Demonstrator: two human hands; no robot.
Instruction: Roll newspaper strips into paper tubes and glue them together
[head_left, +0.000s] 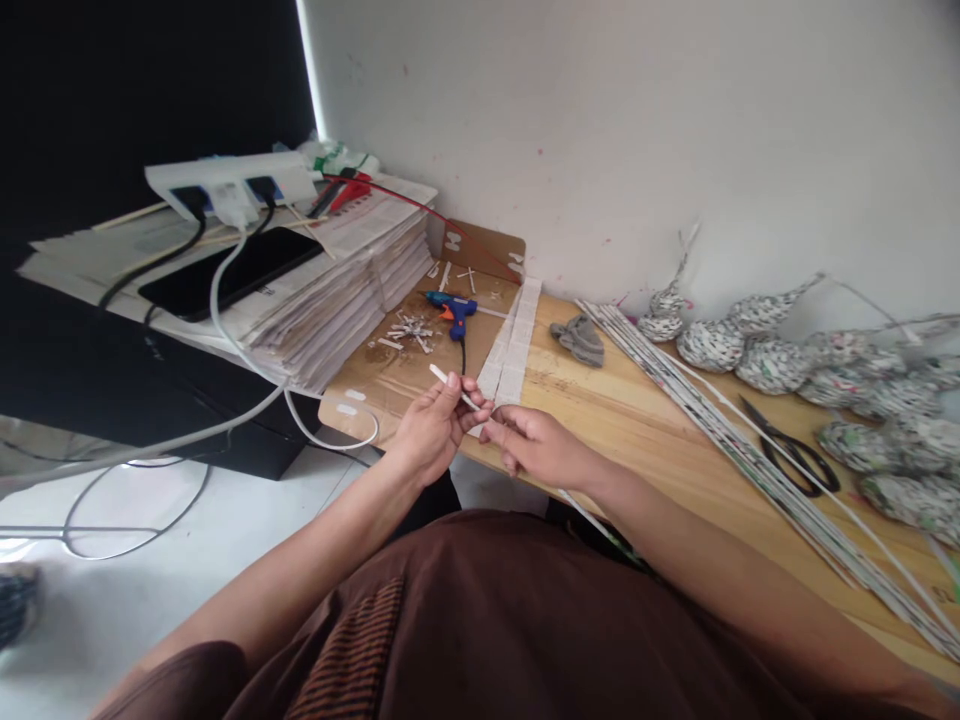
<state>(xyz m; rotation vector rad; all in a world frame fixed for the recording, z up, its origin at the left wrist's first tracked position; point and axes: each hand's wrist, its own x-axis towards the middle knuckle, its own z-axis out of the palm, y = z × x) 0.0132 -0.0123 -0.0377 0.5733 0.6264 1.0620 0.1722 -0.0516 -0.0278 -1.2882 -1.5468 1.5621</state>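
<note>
My left hand (431, 430) is closed in a pinch around a thin white rolled-paper stick (438, 373), whose short end pokes out past the thumb. Close beside it, my right hand (536, 445) has its fingers closed on the same stick near the left fingertips. A long paper length (589, 512) shows below my right wrist; whether it joins the held stick is hidden by the hand. Beyond my hands, a blue glue gun (461, 318) with an orange trigger lies on brown cardboard (367, 375). Short white paper offcuts (412, 332) are scattered next to it.
Left stands a newspaper stack (352, 300) carrying a phone (232, 270) and a power strip (232, 185) with trailing cables. Right on the wooden table (622, 420) are long paper rolls (712, 450), black scissors (795, 455), a grey cloth (577, 340) and several woven paper shapes (772, 362).
</note>
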